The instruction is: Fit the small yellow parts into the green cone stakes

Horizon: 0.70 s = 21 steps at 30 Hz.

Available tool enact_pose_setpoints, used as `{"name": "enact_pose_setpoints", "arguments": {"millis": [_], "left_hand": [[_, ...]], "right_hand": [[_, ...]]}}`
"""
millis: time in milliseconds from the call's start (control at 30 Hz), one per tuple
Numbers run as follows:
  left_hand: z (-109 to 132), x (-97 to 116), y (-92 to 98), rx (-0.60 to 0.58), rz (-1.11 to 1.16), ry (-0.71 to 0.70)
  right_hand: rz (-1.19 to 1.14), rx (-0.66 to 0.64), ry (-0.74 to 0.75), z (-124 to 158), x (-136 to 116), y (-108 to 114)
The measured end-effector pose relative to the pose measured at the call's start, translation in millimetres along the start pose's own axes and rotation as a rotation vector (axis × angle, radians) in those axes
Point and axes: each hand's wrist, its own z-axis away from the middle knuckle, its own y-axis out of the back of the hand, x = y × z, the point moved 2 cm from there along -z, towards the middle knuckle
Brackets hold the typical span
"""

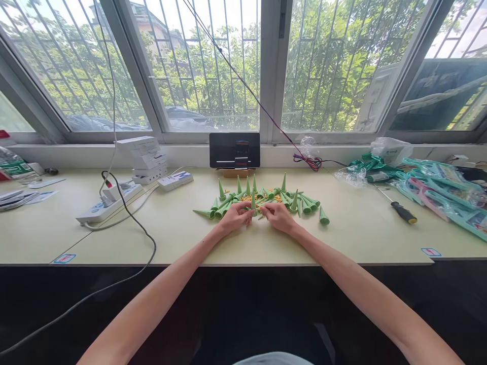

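A screwdriver (404, 212) and power strip (99, 211) on the bench (361, 235) suggest a workshop

Two slender, bare forearms (158, 296) with ungloved fingers (240, 207), plus a pale, rounded edge of clothing (273, 358).

On my feed, my bare left forearm (163, 289) and right forearm (365, 289) angle inward toward one upright green cone (253, 198). My left hand (236, 217) sits at its left, curled fingers closed on it. My right hand (280, 217) is just right of it, back upward, fingertips pinched together.
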Motion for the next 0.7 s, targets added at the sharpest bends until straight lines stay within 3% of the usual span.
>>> {"name": "enact_pose_setpoints", "arguments": {"millis": [700], "left_hand": [[3.6,7.7,-1.4,0.0,-0.032,0.043]], "right_hand": [[-0.033,0.02,0.045,1.3,-0.7,1.8]]}}
